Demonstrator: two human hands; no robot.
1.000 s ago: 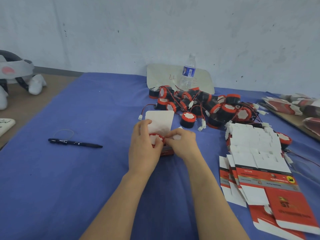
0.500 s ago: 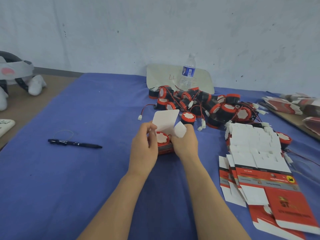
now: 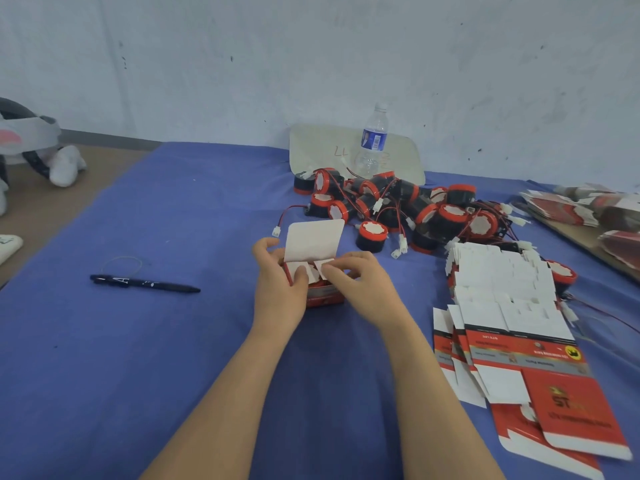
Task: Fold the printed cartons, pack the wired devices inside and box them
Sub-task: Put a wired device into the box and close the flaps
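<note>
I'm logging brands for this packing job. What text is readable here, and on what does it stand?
"ST": red panel of the top flat carton; its smaller print is blurred.
"LL", roughly, in red: white board.
"A": pen.
Unreadable: the bottle label and the held carton print.

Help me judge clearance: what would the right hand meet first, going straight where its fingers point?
Likely the right hand meets the small white side flap of the red printed carton; depth unclear.
</note>
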